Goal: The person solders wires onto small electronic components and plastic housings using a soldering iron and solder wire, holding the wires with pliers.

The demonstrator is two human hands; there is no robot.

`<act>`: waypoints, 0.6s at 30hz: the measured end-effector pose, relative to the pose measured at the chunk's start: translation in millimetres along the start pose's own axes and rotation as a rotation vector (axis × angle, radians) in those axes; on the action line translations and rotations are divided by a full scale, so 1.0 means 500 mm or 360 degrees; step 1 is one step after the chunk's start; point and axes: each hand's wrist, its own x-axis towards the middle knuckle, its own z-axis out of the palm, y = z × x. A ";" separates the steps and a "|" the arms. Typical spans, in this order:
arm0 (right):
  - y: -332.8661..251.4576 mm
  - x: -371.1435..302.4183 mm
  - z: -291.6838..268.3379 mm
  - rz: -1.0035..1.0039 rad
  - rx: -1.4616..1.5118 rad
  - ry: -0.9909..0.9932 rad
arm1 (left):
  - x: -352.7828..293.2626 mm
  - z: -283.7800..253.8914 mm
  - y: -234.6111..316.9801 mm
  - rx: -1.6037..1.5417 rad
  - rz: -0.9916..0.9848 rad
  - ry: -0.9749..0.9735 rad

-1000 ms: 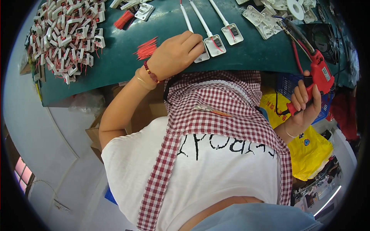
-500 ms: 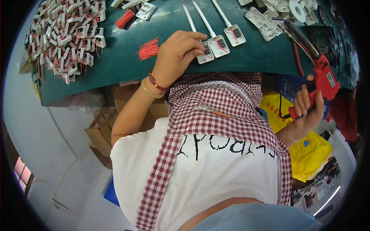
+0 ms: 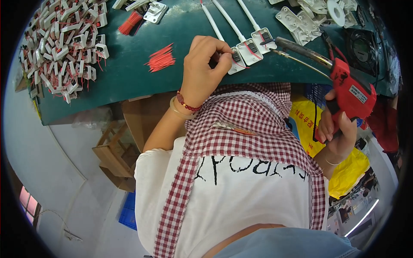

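Three white plastic housings with black switch parts lie side by side on the green table, each joined to a white tube: a left one (image 3: pixel 236 68), a middle one (image 3: pixel 254 59) and a right one (image 3: pixel 267 34). Over the left housing my left hand (image 3: pixel 202 64) is closed in a pinch. A short red wire (image 3: pixel 241 64) runs out from its fingertips across that housing; the pinch point is partly hidden. My right hand (image 3: pixel 337 129) grips a red soldering gun (image 3: pixel 353 91), its tip pointing left near the right housing.
Loose red wires (image 3: pixel 161 58) lie left of my left hand, with a bundle of red wires (image 3: pixel 130 23) farther back. A large heap of white parts with red wires (image 3: pixel 64 47) covers the table's left. White plastic covers (image 3: pixel 297 23) and a black round-grilled device (image 3: pixel 362 49) are at right.
The soldering gun has swung left, bringing its tip from the white covers to near the right housing. My left hand has shifted slightly right, and a red wire now shows at its fingertips.
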 end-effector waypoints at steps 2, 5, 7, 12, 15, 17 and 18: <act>-0.003 0.004 0.006 0.0051 -0.0053 -0.0005 | 0.001 0.002 0.000 0.0188 0.0180 -0.0024; -0.006 0.011 0.019 0.0174 -0.0053 -0.0022 | 0.000 0.003 0.018 0.0289 0.0191 -0.0012; -0.007 0.015 0.030 0.0212 -0.0042 -0.0024 | 0.006 0.000 0.018 0.0341 0.0261 -0.0061; -0.012 0.038 0.039 0.0314 -0.0025 -0.0071 | 0.016 -0.007 0.018 0.0485 0.0424 -0.0156; -0.009 0.050 0.051 0.0358 -0.0013 -0.0064 | 0.013 -0.011 0.013 0.0510 0.0357 -0.0179; -0.007 0.056 0.057 0.0376 -0.0019 -0.0048 | 0.013 -0.012 0.007 0.0395 0.0347 -0.0101; -0.006 0.059 0.058 0.0385 -0.0015 -0.0053 | 0.012 -0.012 0.006 0.0393 0.0339 -0.0098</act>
